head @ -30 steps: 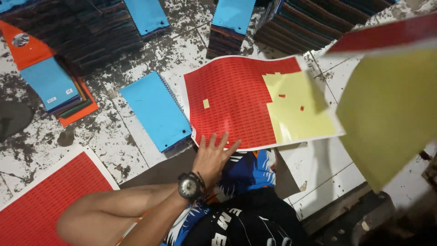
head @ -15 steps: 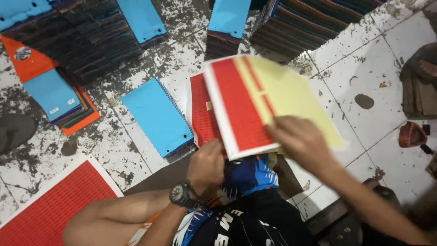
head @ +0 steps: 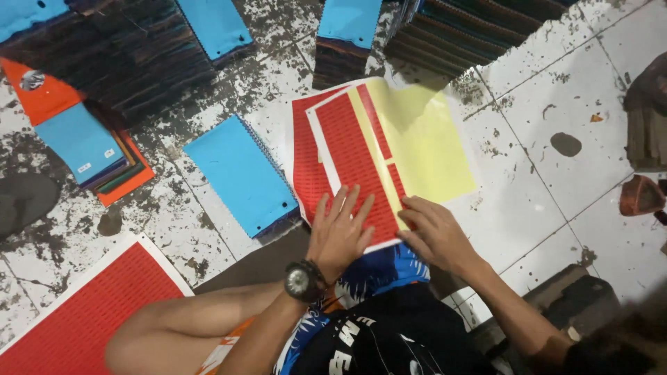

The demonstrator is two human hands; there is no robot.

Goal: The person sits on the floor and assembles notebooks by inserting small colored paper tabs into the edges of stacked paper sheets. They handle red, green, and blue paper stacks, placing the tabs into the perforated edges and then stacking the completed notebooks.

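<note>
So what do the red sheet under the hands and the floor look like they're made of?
Red sheet: looks like thin paper or sticker stock, matte, with a yellow backing showing where it is peeled. Floor: probably glazed white ceramic tile, with grout lines and dark stains.

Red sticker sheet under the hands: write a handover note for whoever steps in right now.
Left hand: flat, fingers spread, pressing the near end of the red sticker sheet. No grip on anything.
Right hand: fingertips on the sheet's near right edge, beside the yellow backing.
Things: the sheet lies on the tiled floor, the yellow backing folded out to its right. A blue notebook lies to its left; another red sheet lies near left.
Done: backing partly peeled open.
Left: cannot tell from this view; stickers remain in rows on the sheet.
</note>
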